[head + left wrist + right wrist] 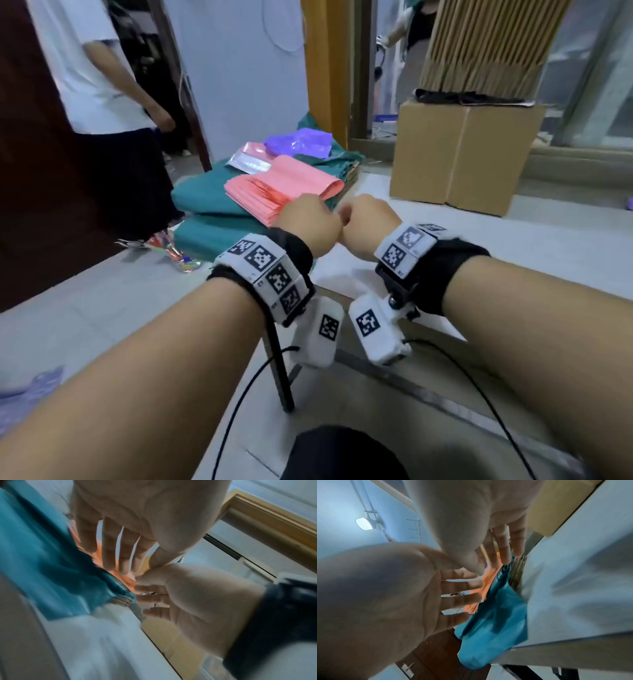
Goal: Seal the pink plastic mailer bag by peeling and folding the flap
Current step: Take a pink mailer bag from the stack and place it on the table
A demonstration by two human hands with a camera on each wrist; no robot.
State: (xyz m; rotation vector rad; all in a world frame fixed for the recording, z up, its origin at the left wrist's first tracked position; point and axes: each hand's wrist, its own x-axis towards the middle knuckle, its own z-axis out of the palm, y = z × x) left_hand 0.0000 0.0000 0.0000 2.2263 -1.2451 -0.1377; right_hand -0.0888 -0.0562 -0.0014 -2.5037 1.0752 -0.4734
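Observation:
A stack of pink mailer bags (pixel 274 192) lies on a green cloth (pixel 205 202) at the table's far side. My left hand (pixel 308 221) and right hand (pixel 368 221) are side by side just in front of the stack's near right corner, thumbs touching. In the left wrist view the left hand's fingers (pixel 109 553) stretch straight toward the pink stack (pixel 131 582), with nothing in them. In the right wrist view the right hand's fingers (pixel 502 547) are also straight, over the pink stack (pixel 489 580). Whether any fingertip touches the bags I cannot tell.
A person in a white shirt (pixel 99 85) stands at the left. A cardboard box (pixel 462 154) sits on the white table (pixel 531 246) at the right, with flat cartons (pixel 479 44) on top. A purple bag (pixel 298 142) and silver-pink mailers (pixel 250 159) lie behind the stack.

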